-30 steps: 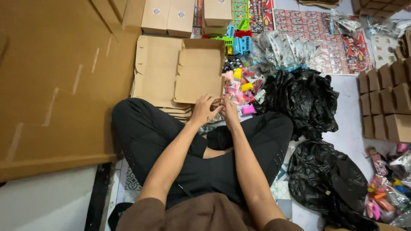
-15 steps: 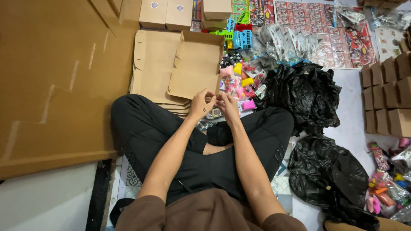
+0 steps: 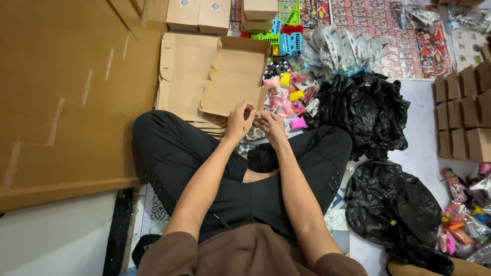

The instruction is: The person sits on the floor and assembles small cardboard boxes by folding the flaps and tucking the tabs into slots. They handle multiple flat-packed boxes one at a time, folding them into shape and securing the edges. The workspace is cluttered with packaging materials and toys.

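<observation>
left hand [image 3: 239, 120] and right hand [image 3: 272, 127] are meeting just below the open cardboard box [image 3: 235, 76], fingers curled together around something small; can't tell what it is. pile of small colourful toys [image 3: 289, 97] is lying right of the box, black plastic bags [image 3: 365, 112] further right.

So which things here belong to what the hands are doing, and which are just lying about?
In hand:
left hand
right hand
half-folded cardboard box
stack of flat box blanks

Lying about:
black plastic bags
small colourful toys
finished boxes
</observation>
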